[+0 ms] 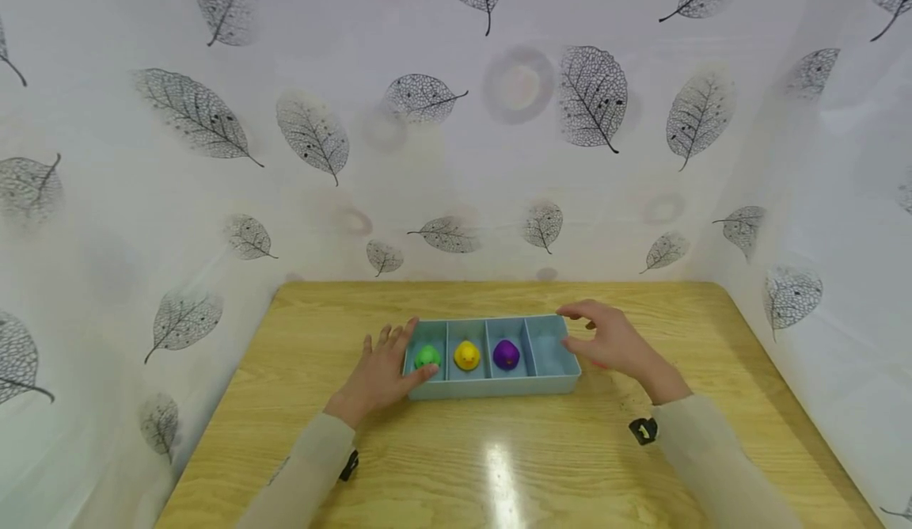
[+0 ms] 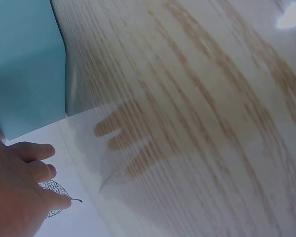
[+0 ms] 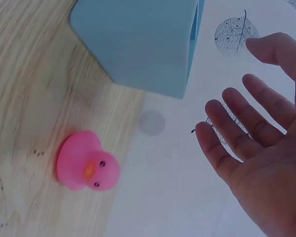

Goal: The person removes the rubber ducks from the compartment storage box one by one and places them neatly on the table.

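Note:
A light blue tray [image 1: 492,389] with compartments stands on the table. Inside sit a green rubber duck [image 1: 427,355], a yellow one [image 1: 466,356] and a purple one [image 1: 506,354]; the rightmost compartment holds none. At the tray's left end is my left hand [image 1: 380,376], fingers spread along that end and thumb reaching over the green duck's compartment. My right hand [image 1: 614,342] is at the tray's right end, fingers apart, with nothing held in the right wrist view. Below it a pink rubber duck [image 3: 86,163] sits on the table, mostly hidden by the hand in the head view.
The wooden table [image 1: 427,466] carries the tray near its far side. White sheeting [image 1: 456,157] printed with dark leaves surrounds it at the back and both sides. Black wrist devices show under both sleeves.

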A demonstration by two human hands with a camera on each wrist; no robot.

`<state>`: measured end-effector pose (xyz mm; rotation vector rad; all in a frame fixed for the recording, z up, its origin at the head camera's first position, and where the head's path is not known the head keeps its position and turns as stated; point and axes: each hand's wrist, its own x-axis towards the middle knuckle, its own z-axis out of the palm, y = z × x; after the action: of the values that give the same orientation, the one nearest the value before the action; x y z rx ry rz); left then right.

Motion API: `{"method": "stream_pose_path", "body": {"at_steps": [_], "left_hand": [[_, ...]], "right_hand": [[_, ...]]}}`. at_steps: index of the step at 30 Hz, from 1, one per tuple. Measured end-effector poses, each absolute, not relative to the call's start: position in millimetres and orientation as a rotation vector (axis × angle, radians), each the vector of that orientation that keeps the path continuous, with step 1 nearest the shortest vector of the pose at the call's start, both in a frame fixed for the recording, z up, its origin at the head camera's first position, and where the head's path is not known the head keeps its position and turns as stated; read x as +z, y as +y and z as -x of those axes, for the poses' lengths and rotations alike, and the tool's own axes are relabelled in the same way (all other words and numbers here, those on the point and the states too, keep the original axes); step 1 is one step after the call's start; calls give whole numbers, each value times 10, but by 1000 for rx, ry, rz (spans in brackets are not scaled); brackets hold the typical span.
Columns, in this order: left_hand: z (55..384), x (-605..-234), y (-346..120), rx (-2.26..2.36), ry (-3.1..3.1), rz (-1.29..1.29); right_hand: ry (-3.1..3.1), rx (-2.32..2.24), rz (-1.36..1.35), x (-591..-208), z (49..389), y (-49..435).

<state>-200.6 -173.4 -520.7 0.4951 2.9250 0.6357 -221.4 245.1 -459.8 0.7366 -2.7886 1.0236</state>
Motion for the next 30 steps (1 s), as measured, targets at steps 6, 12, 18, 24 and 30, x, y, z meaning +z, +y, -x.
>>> {"method": "stream_pose_path", "body": {"at_steps": [6,12,18,24,30], "left_hand": [[2004,-5206,-1734,621,2931,-500],[2000,-5200,-1727,620,2935,-503],[1995,-5195,-1730,633,2929,-501],[1986,-5173,-1732,647,2920,-499],[1988,-5180,-1737,647,2930,-512]], "right_hand": [[-2763,1074,-814,-4608,2242,2303],[-2784,1164,-838,-4648,2256,2165],[-2811,1210,-854,-4717,2261,2052],[-2842,1157,-895,-4764,2264,1969],[-2882,1125,-928,-4801,2273,1908]]}}
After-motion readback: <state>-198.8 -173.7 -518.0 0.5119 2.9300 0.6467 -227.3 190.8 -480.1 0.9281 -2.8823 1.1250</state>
